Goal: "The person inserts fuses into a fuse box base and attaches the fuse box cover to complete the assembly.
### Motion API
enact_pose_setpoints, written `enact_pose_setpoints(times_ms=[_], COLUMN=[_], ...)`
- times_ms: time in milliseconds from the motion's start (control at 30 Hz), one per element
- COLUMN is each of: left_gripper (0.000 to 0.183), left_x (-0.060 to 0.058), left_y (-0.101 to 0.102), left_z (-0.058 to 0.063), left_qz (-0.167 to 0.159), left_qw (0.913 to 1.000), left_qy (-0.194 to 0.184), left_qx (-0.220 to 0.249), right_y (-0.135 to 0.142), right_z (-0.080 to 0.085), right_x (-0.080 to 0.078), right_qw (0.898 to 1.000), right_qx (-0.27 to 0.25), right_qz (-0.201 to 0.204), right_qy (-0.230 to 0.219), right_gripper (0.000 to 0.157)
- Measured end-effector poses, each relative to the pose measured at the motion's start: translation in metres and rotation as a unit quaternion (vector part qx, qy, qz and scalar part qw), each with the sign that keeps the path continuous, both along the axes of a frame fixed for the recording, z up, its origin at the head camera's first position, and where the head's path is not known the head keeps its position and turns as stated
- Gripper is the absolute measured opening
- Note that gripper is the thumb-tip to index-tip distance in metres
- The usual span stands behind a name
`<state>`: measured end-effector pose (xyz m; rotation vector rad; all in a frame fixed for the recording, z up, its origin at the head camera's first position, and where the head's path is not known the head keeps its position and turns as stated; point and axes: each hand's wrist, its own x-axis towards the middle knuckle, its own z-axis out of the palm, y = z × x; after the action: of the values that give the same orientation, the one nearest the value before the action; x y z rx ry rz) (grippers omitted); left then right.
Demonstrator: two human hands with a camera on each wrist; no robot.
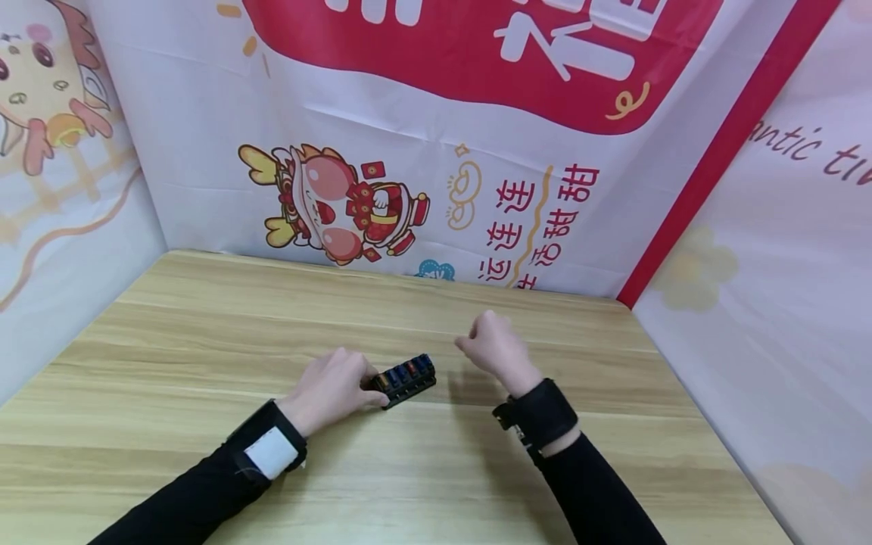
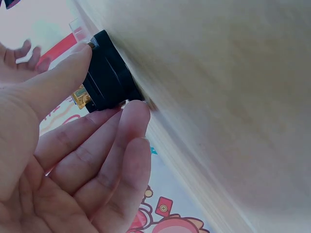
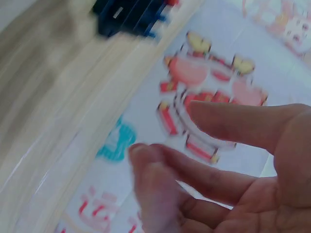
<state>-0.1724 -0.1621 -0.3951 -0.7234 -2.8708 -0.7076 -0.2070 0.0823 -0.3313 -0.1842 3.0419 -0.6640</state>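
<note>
A black strip-shaped block (image 1: pixel 407 380) with a row of small blue, red and orange inserts along its top rests at the middle of the wooden table. My left hand (image 1: pixel 334 390) grips its left end. In the left wrist view, the thumb (image 2: pixel 73 65) lies on one side of the block (image 2: pixel 109 73) and fingertips are at the other, with a yellowish part showing under the thumb. To the right, apart from the block, my right hand (image 1: pixel 496 347) is raised over the table, holding nothing. Its thumb (image 3: pixel 233 121) and loosely bent fingers stand apart in the right wrist view.
The wooden table (image 1: pixel 204 333) ends at a white printed cloth (image 1: pixel 409 98) along the back. More printed cloth (image 1: pixel 749 250) hangs at the right, and a similar panel (image 1: pixel 61 227) at the left. Both wrists carry black straps (image 1: pixel 538 415).
</note>
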Motion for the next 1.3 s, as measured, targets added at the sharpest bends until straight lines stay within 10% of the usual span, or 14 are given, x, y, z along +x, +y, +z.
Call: enact_pose_setpoints(times_ms=[300, 467, 1300], left_gripper=[0.021, 0.022, 0.029], left_x=[0.000, -0.001, -0.001], left_y=[0.000, -0.001, -0.002], left_z=[-0.002, -0.003, 0.005], left_qz=[0.006, 0.007, 0.017], left_qw=[1.0000, 0.9998, 0.9996], left_qy=[0.005, 0.009, -0.012], left_qx=[-0.003, -0.015, -0.020], right_y=[0.060, 0.077, 0.091], right_z=[-0.016, -0.029, -0.051], right_x=[-0.017, -0.026, -0.035], right_qw=[1.000, 0.999, 0.995], right_qx=[0.007, 0.025, 0.003], right_qz=[-0.006, 0.036, 0.091], right_qy=[-0.016, 0.011, 0.028], right_gripper=[0.018, 0.048, 0.042])
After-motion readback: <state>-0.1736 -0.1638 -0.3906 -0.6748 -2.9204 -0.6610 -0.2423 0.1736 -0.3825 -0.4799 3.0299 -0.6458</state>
